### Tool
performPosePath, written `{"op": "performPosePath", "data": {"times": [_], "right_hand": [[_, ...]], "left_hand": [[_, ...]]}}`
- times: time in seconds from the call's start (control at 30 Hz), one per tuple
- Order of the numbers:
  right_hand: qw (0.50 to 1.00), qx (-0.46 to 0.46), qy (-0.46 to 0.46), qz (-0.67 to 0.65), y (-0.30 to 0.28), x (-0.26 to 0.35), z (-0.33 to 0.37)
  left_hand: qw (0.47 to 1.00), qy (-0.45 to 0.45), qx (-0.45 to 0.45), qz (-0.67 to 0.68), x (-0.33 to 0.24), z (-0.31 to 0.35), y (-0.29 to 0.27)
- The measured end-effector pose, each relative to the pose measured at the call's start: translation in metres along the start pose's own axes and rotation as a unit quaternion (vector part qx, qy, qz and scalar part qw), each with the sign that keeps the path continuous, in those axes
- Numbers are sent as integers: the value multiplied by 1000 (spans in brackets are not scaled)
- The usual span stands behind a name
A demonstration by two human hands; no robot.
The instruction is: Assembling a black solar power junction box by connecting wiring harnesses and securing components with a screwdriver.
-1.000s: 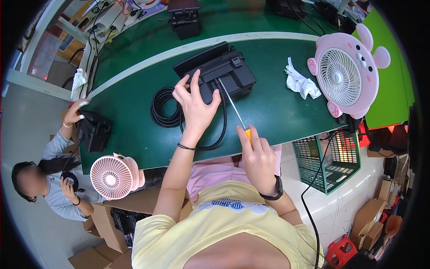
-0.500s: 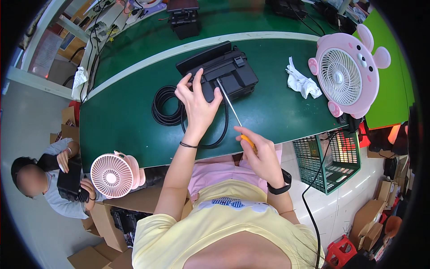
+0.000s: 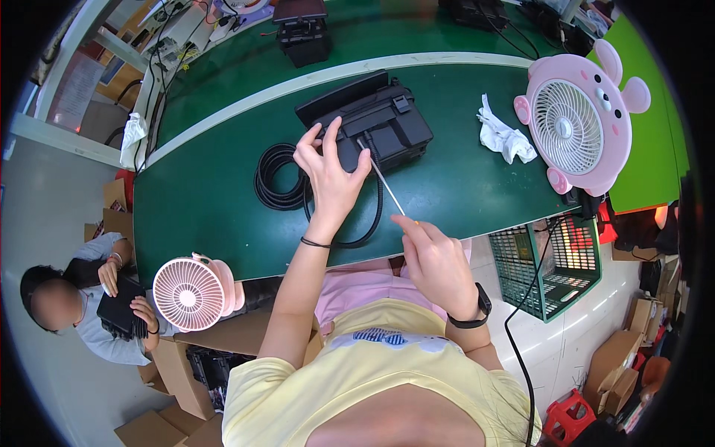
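On the green table rests a black box-shaped device [image 3: 402, 128] with a raised flap along its far side. My left hand [image 3: 331, 179] steadies its near left part, with thumb and fingertips pressed on it and a gap between them. A screwdriver [image 3: 392, 195] is in my closed right hand [image 3: 439, 264], which covers most of its orange handle. Its metal shaft slants up and left, and the tip meets the near face of the device close to my left thumb. From the device a black corrugated hose [image 3: 380, 212] loops under my left wrist towards a coil [image 3: 268, 179].
A pink animal-shaped fan [image 3: 618, 141] and crumpled white tissue [image 3: 506, 140] are at the right. A smaller pink fan [image 3: 188, 296] stands at the near left edge. Below the table's right edge is a green crate [image 3: 544, 298]. At far left, another person [image 3: 100, 305] handles a black object.
My right hand has turned around the screwdriver handle, now hiding most of it. My left hand stays on the device. The other person's black object has tilted.
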State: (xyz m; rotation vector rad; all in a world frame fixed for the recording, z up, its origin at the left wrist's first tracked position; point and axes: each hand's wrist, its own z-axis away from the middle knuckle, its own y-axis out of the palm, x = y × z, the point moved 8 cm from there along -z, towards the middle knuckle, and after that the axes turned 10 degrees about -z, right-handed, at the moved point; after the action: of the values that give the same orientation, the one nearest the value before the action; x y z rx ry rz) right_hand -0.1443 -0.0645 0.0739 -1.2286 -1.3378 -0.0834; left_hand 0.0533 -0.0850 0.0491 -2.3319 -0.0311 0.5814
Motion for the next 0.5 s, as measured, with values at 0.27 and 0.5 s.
{"op": "performPosePath", "data": {"times": [0.27, 0.5], "right_hand": [[996, -18, 31, 79, 21, 0, 4], [997, -9, 14, 78, 23, -1, 4]], "left_hand": [[1000, -2, 0, 0, -1, -1, -1], [1000, 12, 1, 6, -2, -2, -2]]}}
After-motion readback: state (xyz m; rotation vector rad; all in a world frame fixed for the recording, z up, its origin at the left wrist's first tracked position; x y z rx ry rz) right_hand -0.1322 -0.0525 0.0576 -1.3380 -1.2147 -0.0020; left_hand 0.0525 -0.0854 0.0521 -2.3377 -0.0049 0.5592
